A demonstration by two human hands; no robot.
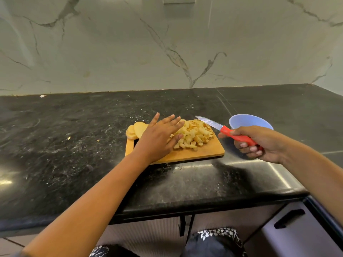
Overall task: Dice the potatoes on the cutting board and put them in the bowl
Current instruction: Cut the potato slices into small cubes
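Note:
A wooden cutting board [202, 153] lies on the black counter. A heap of diced potato [194, 135] covers its middle and far right. Two round potato slices [136, 129] lie at its far left corner. My left hand [159, 139] hovers flat over the board with fingers spread, its fingertips at the left side of the diced heap. My right hand [259, 143] grips the red handle of a knife [222, 127], whose blade points left above the board's right end. A light blue bowl [250, 121] stands just right of the board, partly hidden behind my right hand.
The black stone counter [74, 145] stretches wide to the left and behind the board, dusted with small crumbs and scraps. A marble wall [167, 43] backs it. The counter's front edge runs below my forearms, with cabinet doors underneath.

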